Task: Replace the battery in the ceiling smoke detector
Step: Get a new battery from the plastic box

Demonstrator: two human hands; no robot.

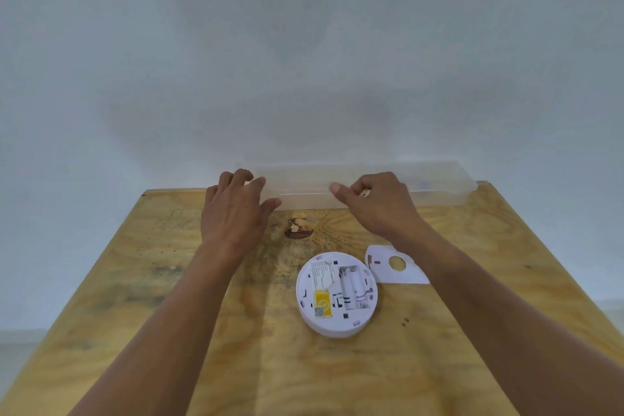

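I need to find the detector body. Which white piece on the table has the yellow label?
The round smoke detector, nearer the person; the flat mounting plate beside it shows only a round hole.

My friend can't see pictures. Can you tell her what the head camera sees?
Two hands reach for a clear plastic box at the back of a wooden table: the left hand touches its end, the right hand curls at its front. Nearer lies an opened white smoke detector, its removed cover beside it.
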